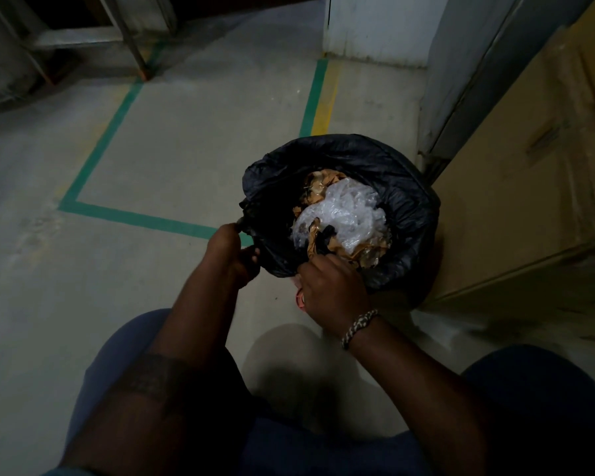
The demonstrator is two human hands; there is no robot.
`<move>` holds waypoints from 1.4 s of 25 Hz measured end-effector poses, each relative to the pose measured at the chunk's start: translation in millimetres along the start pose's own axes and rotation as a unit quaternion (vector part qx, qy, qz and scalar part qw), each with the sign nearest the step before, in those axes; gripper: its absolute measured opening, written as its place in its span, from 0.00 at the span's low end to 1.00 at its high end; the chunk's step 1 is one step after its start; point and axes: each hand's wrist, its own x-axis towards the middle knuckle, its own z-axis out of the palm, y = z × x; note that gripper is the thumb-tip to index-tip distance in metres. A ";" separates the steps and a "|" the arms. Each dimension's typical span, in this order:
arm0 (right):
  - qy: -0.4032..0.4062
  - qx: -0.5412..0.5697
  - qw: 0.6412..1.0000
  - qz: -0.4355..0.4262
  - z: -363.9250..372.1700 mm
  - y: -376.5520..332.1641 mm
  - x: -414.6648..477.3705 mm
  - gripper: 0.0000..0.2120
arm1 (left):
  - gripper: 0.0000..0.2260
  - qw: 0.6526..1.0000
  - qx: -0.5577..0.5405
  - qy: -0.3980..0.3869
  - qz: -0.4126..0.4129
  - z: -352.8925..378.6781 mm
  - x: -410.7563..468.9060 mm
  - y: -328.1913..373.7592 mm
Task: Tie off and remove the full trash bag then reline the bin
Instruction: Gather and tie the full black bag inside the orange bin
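One head-worn view looks steeply down and forward, close over the hands, toward the floor [152, 149].

Left hand [232, 254] is pinching the black trash bag [397, 187] rim. Right hand [334, 293] is gripping the near edge. Bag is sitting open, showing crumpled plastic [344, 214].

The trash bag [402, 187] stands on the floor [193, 149] directly ahead of the person, with crumpled plastic wrap [344, 214] and paper [323, 180] lying inside its open mouth. The left hand [232, 252] grips the bag's left edge and the right hand [334, 297] grips its near edge. A cardboard box [529, 207] sits just to the bag's right, a taped floor outline [117, 108] lies to its left, and a metal frame [83, 36] stands far behind at the left.
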 end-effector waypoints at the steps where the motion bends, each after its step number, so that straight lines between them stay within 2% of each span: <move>1: 0.001 0.001 1.000 -0.001 -0.2 0.3 0.6 0.04 | 0.11 1.000 0.009 0.001 0.006 2.0 2.7 -1.1; 2: 0.004 0.004 1.000 -0.001 -0.1 0.8 1.1 0.04 | 0.11 1.000 0.002 0.012 0.017 4.9 2.1 -0.8; 4: 0.009 0.005 1.000 -0.001 -0.1 1.9 2.8 0.04 | 0.12 0.993 0.058 0.060 0.089 2.4 13.9 -2.5; 6: 0.011 0.002 1.000 -0.002 0.8 2.9 4.2 0.04 | 0.13 0.973 0.171 0.078 0.137 3.2 13.8 1.4; 9: 0.011 0.001 1.000 -0.009 2.7 3.4 6.0 0.05 | 0.16 0.980 0.136 0.070 0.126 1.7 22.2 6.8; 11: 0.017 0.010 1.000 -0.013 2.7 3.7 7.4 0.06 | 0.13 0.953 0.200 0.103 0.200 6.2 26.6 17.0; 12: 0.018 0.014 1.000 -0.015 4.0 4.4 7.4 0.06 | 0.11 0.940 0.227 0.092 0.236 4.0 31.1 19.6; 14: 0.006 0.010 1.000 -0.020 5.2 4.6 7.6 0.06 | 0.12 0.947 0.173 0.055 0.263 5.1 39.5 30.4; 16: -0.009 0.013 1.000 -0.005 5.5 4.8 10.6 0.06 | 0.13 0.949 0.113 -0.023 0.294 8.0 31.6 31.2; 18: -0.001 0.035 0.999 0.029 2.9 4.3 17.3 0.05 | 0.11 0.962 0.004 -0.070 0.263 13.3 21.2 30.6; 19: -0.002 0.041 0.998 0.043 0.0 2.3 22.0 0.07 | 0.12 0.962 0.000 -0.090 0.260 18.1 14.0 28.9; 22: -0.019 0.077 0.993 0.087 -15.0 -10.1 41.2 0.18 | 0.16 0.940 0.056 -0.146 0.304 26.7 -0.3 22.3; 26: -0.050 0.158 0.979 0.122 -38.3 -24.5 74.1 0.35 | 0.16 0.908 0.121 -0.175 0.360 32.5 -11.0 15.2; 28: -0.036 0.187 0.973 0.129 -42.8 -24.9 85.4 0.37 | 0.19 0.884 0.151 -0.199 0.395 32.6 -15.5 14.1; 31: 0.021 0.173 0.976 0.133 -42.4 -14.2 101.9 0.29 | 0.24 0.851 0.192 -0.217 0.438 28.0 -21.1 17.6; 34: 0.079 0.109 0.985 0.112 -40.2 -1.0 117.0 0.12 | 0.24 0.863 0.185 -0.134 0.451 26.1 -12.2 25.6; 35: 0.085 0.097 0.985 0.114 -40.2 0.3 120.7 0.09 | 0.25 0.856 0.218 -0.108 0.456 26.0 -7.7 26.8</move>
